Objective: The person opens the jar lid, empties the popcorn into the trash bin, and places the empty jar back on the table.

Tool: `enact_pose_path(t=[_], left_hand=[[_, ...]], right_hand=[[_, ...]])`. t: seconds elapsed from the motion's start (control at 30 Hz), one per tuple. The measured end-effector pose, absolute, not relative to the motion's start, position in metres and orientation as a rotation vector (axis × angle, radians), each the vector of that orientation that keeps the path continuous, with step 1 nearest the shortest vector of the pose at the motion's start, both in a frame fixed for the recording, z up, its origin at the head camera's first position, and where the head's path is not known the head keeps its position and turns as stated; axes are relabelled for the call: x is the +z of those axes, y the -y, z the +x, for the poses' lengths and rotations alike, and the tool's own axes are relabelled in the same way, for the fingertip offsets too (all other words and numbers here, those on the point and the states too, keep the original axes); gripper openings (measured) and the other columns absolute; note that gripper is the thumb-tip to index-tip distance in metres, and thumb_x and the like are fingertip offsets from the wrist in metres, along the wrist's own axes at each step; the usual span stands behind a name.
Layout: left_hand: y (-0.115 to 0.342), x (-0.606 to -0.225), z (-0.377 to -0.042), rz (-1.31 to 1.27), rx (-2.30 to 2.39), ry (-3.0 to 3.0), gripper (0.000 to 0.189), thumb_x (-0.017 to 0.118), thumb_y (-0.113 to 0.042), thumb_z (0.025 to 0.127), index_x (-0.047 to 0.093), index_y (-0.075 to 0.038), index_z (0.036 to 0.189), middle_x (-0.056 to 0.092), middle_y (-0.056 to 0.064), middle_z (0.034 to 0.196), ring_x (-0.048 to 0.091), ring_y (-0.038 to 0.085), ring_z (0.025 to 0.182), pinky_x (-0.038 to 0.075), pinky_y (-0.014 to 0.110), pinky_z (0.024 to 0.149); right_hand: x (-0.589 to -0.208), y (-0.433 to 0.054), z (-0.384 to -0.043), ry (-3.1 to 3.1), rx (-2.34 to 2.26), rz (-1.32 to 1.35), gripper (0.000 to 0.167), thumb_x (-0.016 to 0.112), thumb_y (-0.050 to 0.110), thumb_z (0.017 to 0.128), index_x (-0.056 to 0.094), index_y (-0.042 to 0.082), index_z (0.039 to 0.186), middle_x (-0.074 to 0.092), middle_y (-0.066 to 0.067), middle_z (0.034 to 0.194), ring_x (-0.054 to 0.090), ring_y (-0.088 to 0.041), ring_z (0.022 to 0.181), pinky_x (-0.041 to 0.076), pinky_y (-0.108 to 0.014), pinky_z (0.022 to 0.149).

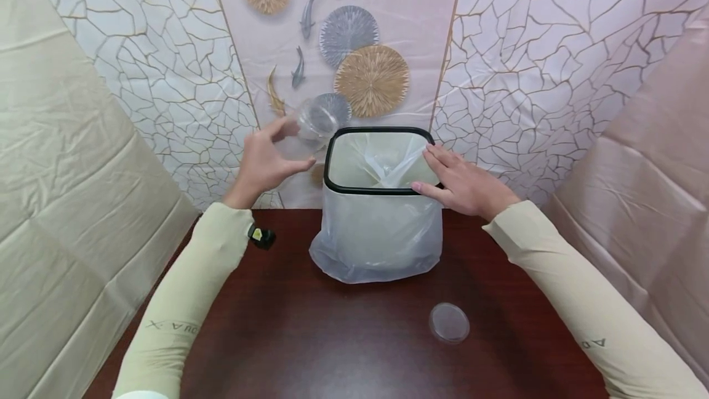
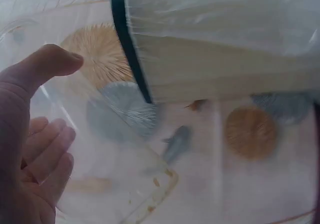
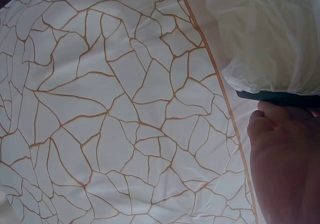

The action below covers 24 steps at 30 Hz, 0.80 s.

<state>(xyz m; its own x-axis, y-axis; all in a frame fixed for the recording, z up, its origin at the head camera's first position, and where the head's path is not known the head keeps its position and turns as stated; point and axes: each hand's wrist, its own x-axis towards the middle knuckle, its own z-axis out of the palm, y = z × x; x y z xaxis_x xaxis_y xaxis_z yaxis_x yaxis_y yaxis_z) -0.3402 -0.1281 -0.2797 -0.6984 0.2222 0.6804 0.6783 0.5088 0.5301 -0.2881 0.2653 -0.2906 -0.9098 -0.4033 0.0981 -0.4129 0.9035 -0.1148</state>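
Note:
In the head view my left hand [image 1: 264,156], thumb and fingers spread wide, holds a clear plastic container [image 1: 320,120] in the air, left of the bin's rim. The left wrist view shows the see-through container [image 2: 145,159] large, with brown specks along one edge, beside the thumb and fingers of the left hand [image 2: 37,99]. A pale trash bin [image 1: 382,226] with a black rim stands on the table, a translucent bag [image 1: 346,263] hanging round its outside. My right hand [image 1: 462,180] rests on the rim's right side with fairly straight fingers.
A round clear lid [image 1: 449,323] lies on the dark red table [image 1: 332,350], in front and right of the bin. Patterned cloth [image 1: 526,66] hangs behind, and beige cloth walls [image 1: 653,159] stand at both sides.

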Motion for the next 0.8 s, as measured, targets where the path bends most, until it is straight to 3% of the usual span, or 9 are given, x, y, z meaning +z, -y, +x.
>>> enact_pose_path(t=[0.23,0.37,0.57,0.8], left_hand=[[0.142,-0.337,-0.336,-0.568,-1.509,2.079,0.053,0.096,-0.014,0.074,0.071,-0.003,0.120,0.076,0.014,0.116,0.068,0.015,0.107,0.054,0.021,0.097],[0.146,-0.369,-0.335,-0.477,-1.610,2.020,0.052,0.095,-0.011,0.074,0.072,-0.003,0.120,0.075,0.016,0.117,0.069,0.016,0.107,0.055,0.020,0.095],[0.149,-0.415,-0.334,-0.334,-1.671,1.992,0.055,0.094,-0.005,0.074,0.070,-0.001,0.124,0.073,0.014,0.117,0.067,0.007,0.101,0.054,0.021,0.090],[0.146,-0.440,-0.317,-0.278,-1.739,1.941,0.051,0.091,-0.002,0.076,0.068,0.000,0.122,0.073,0.007,0.110,0.067,0.004,0.095,0.054,0.018,0.084]], right_hand=[[-0.290,-0.265,-0.288,3.003,0.211,0.635,0.094,0.037,0.070,0.105,0.018,0.002,0.168,0.011,-0.019,0.178,0.012,-0.044,0.164,0.019,-0.062,0.130],[-0.290,-0.264,-0.288,3.003,0.211,0.633,0.095,0.038,0.070,0.105,0.018,0.002,0.168,0.012,-0.020,0.177,0.013,-0.044,0.164,0.020,-0.062,0.130],[-0.291,-0.264,-0.288,3.006,0.220,0.632,0.094,0.038,0.069,0.105,0.017,0.002,0.168,0.011,-0.019,0.178,0.011,-0.044,0.164,0.019,-0.063,0.130],[-0.290,-0.266,-0.288,3.011,0.238,0.627,0.095,0.037,0.071,0.104,0.016,0.004,0.168,0.010,-0.019,0.178,0.011,-0.043,0.164,0.019,-0.063,0.130]])
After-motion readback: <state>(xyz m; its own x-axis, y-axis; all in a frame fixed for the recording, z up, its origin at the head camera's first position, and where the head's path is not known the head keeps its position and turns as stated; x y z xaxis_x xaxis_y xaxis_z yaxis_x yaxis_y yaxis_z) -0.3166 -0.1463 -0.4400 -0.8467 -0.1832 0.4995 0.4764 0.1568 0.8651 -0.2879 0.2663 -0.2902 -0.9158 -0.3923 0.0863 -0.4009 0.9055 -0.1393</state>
